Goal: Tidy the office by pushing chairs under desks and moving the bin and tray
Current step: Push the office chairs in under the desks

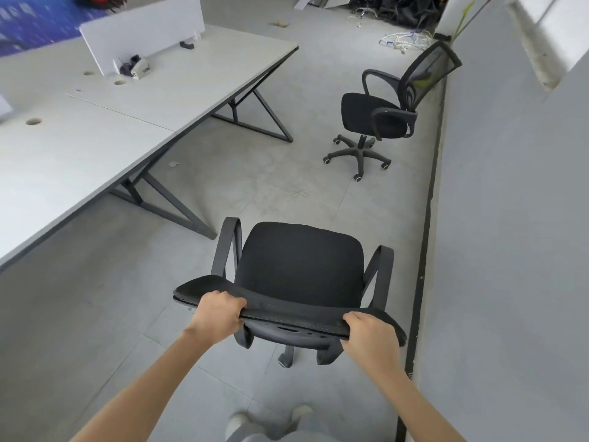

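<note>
Hands both grasped near office chair (299, 266) backrest top, left hand (220, 311) and right hand (371, 338) at its ends; chair faced far, desk (95, 148) lay far-left, nearer left hand

An office was indicated: long grey desks (153, 100) with a divider panel (143, 30), two black swivel chairs (299, 260), and tangled cables (404, 39) were observed on the floor.

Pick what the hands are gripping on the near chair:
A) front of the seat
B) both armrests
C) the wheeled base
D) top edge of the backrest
D: the left hand and right hand both curl over the top edge of the near chair's backrest; the armrests are free.
</note>
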A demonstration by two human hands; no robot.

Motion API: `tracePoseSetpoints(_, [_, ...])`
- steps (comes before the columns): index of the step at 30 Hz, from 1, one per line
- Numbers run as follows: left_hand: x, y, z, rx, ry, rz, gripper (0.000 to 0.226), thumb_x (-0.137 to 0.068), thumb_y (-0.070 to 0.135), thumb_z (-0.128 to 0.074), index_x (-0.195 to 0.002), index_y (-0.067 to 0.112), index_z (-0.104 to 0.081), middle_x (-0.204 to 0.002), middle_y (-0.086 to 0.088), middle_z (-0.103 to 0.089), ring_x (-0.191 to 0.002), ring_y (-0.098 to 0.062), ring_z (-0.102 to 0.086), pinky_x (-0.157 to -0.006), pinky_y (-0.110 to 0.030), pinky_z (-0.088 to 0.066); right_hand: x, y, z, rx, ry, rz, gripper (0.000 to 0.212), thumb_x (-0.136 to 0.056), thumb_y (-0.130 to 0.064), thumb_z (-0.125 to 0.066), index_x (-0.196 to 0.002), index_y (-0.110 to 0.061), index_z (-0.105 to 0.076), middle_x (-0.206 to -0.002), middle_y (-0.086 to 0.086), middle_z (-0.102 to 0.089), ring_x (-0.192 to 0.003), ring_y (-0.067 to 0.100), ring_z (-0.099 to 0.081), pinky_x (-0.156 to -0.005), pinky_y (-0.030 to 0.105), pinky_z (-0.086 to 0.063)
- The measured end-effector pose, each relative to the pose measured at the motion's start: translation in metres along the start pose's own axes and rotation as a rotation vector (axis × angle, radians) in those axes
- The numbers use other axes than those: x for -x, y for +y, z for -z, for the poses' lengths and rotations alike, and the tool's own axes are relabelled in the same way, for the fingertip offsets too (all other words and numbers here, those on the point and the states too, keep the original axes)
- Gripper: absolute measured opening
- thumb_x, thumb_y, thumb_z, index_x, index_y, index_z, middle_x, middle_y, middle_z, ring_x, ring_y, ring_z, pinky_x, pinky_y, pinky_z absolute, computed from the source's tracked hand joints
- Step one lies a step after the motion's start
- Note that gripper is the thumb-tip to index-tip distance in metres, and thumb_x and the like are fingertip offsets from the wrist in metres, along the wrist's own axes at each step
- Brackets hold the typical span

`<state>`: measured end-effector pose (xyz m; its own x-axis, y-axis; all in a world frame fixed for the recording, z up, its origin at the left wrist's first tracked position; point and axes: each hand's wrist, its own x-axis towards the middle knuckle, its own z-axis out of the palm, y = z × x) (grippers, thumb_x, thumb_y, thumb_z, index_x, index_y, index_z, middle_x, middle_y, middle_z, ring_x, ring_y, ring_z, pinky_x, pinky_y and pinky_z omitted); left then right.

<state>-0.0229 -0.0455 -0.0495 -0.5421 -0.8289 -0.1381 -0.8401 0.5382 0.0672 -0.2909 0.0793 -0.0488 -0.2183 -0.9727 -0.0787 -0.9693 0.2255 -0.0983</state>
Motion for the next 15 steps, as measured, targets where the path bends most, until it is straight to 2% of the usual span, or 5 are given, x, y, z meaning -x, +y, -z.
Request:
tracePoseSetpoints(2, [0.007,-0.001,0.000,0.005,0.029,0.035,0.041,-0.021,0.018,-0.083,-0.037,0.020,-0.045,-0.031,0.002,-0.042,-0.026,-0.021,-0.039,-0.036,-0.013,-0.017,-0.011,0.000,0.000,0.007,0.037,0.061,0.023,-0.044,-0.024,-0.080,-0.063,-0.021,-0.068,-0.056,-0.007,-0.065,-0.050,0.015,-0.062,-0.037,0.025,-0.049])
tracePoseSetpoints(5, [0.022,0.007,0.002,-0.008,0.104,0.078,0.041,-0.021,0.013,-0.081,-0.036,0.017,-0.043,-0.028,-0.001,-0.039,-0.029,-0.021,-0.020,-0.048,-0.011,0.002,-0.024,0.006,0.002,0.014,0.082,0.181,0.022,-0.043,-0.021,-0.079,-0.063,-0.021,-0.068,-0.056,-0.007,-0.065,-0.050,0.016,-0.062,-0.035,0.025,-0.046])
tracePoseSetpoints(7, [0.035,0.019,-0.001,0.009,0.124,0.109,0.044,-0.021,0.014,-0.081,-0.035,0.017,-0.039,-0.027,0.001,-0.038,-0.034,-0.020,-0.014,-0.053,-0.010,0.003,-0.032,0.015,0.004,0.018,0.090,0.262,0.027,-0.041,-0.020,-0.081,-0.065,-0.021,-0.069,-0.058,-0.006,-0.066,-0.052,0.016,-0.063,-0.035,0.025,-0.047])
tracePoseSetpoints(10, [0.050,0.042,-0.005,0.073,0.139,0.181,0.063,-0.022,0.016,-0.082,-0.045,0.020,-0.024,-0.027,0.001,-0.038,-0.027,-0.022,-0.022,-0.053,-0.009,0.004,-0.046,0.029,0.003,0.022,0.086,0.371,0.028,-0.039,-0.017,-0.079,-0.065,-0.022,-0.068,-0.060,-0.005,-0.067,-0.053,0.016,-0.064,-0.035,0.027,-0.046])
tracePoseSetpoints(15, [0.069,0.090,-0.011,0.100,0.151,0.424,0.058,-0.018,0.012,-0.080,-0.040,0.021,-0.027,-0.027,-0.003,-0.038,-0.027,-0.022,-0.020,-0.048,-0.010,0.005,-0.080,0.048,0.010,-0.006,0.117,0.630,0.015,-0.052,-0.021,-0.060,-0.064,-0.021,-0.068,-0.063,-0.008,-0.068,-0.056,0.016,-0.065,-0.036,0.022,-0.044])
